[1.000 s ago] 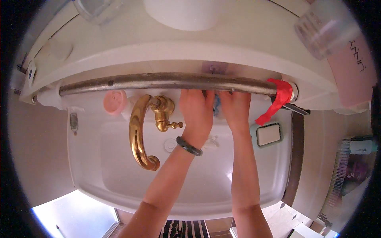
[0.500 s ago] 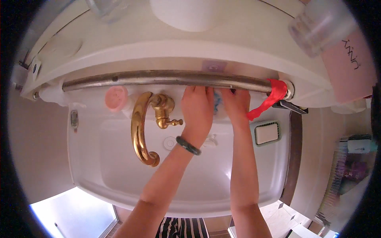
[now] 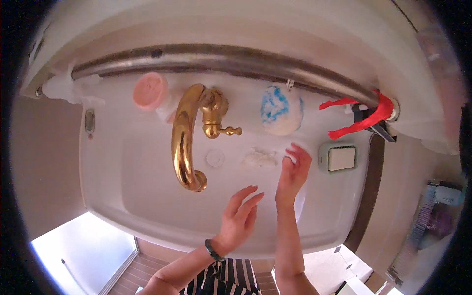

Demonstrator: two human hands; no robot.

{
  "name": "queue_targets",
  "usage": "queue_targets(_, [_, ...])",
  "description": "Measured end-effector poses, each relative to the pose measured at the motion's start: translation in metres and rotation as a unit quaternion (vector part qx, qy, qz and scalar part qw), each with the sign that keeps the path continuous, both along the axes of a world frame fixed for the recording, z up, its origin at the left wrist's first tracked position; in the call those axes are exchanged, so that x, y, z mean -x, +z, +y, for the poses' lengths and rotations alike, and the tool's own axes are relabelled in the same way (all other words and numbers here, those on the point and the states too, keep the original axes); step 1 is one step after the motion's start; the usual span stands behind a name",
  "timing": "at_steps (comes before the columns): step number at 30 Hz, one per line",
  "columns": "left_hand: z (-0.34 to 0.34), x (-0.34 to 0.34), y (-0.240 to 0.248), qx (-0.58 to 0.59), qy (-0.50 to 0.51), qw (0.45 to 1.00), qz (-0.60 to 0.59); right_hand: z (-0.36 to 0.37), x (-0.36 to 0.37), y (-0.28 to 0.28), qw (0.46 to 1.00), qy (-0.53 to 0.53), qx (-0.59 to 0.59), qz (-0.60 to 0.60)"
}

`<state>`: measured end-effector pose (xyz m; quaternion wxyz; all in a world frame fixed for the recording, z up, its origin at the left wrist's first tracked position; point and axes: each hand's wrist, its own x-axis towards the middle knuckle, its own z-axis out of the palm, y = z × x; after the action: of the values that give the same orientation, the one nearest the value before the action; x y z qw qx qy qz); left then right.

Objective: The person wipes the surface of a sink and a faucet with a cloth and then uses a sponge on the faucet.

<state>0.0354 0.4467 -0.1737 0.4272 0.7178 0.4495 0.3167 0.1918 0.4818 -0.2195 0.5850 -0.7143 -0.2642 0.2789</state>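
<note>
Over the front of the white washbasin point(image 3: 162, 216) is my left hand point(image 3: 238, 216), a dark bangle at its wrist. Its fingers are apart and hold nothing. My right hand point(image 3: 295, 174) is farther forward over the basin, fingers loosely bent and apart, with nothing visible in them. Just beyond it, on the back ledge, sits a rounded white thing with bright blue patches point(image 3: 281, 110); its exact kind is unclear. A crumpled whitish scrap point(image 3: 259, 158) lies in the basin left of my right hand. The brass tap point(image 3: 184, 142) curves over the basin to the left, touched by neither hand.
A metal rail point(image 3: 216, 58) crosses behind the basin, with a red ribbon point(image 3: 381, 118) tied at its right end. A pale green dish point(image 3: 324, 158) holds a white soap bar point(image 3: 341, 159) on the right. A pink round container point(image 3: 150, 91) stands behind the tap.
Both hands have come back from under the rail toward me, the left farther, and have opened. The blue-and-white thing, mostly hidden before, now shows fully. My view has also shifted.
</note>
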Motion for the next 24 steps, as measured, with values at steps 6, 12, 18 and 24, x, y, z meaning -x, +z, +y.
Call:
queue_targets(6, [-0.025, 0.035, -0.013, 0.068, 0.009, 0.998, 0.013, 0.084, 0.009, 0.033, 0.990, 0.033, -0.137, 0.002])
queue_targets(12, [-0.036, 0.060, -0.008, 0.093, 0.018, 0.995, 0.033, 0.078, -0.016, 0.028, 0.977, 0.067, -0.071, 0.192])
queue_targets(18, [-0.042, 0.101, -0.006, 0.107, 0.036, 0.990, 0.084, 0.016, -0.015, -0.017, 0.984, 0.068, 0.114, -0.120])
queue_targets(24, [-0.039, 0.135, -0.003, 0.109, 0.049, 0.986, 0.117, -0.013, 0.002, -0.072, 0.792, 0.356, 0.054, -0.493])
